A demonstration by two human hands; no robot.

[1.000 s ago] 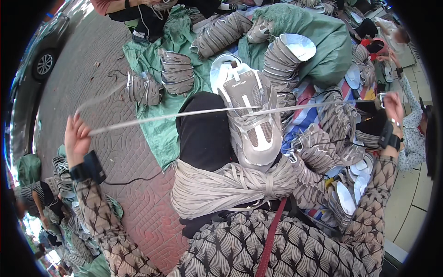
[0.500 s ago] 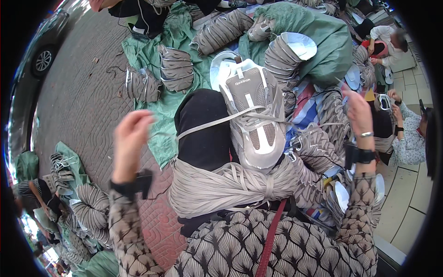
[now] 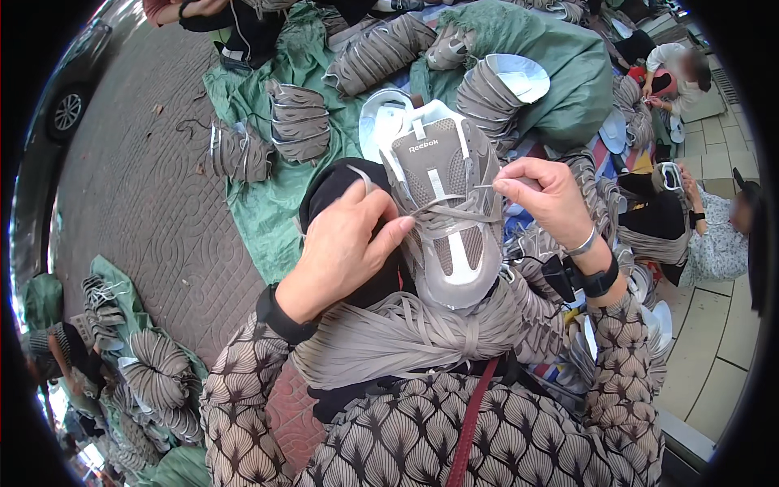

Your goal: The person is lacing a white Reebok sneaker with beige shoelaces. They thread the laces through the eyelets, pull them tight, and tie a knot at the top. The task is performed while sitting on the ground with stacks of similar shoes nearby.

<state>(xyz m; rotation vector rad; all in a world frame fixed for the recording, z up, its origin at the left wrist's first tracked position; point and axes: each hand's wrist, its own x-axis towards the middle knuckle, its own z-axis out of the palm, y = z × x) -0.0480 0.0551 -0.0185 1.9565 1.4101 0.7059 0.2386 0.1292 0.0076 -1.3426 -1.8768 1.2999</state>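
A grey and white shoe upper stands toe toward me on my lap, with a shoelace crossing its lower eyelets. At its left side my left hand is closed on the shoelace, part of which curves up above the fingers. My right hand, just right of the upper, pinches a thin, pale lace end between thumb and forefinger close to the eyelet edge. A thick bundle of loose grey laces lies across my lap below the toe. My left fingertips are partly hidden behind the hand.
Stacked shoe uppers lie on a green sheet ahead. A large green sack stands beyond, and more uppers crowd my right side. Other people sit at the right. A dark car is parked at far left.
Both hands have come inward from wide apart to the sides of the shoe upper. The lace stretched out to the left is now drawn in, and the right hand has moved down to the eyelets.
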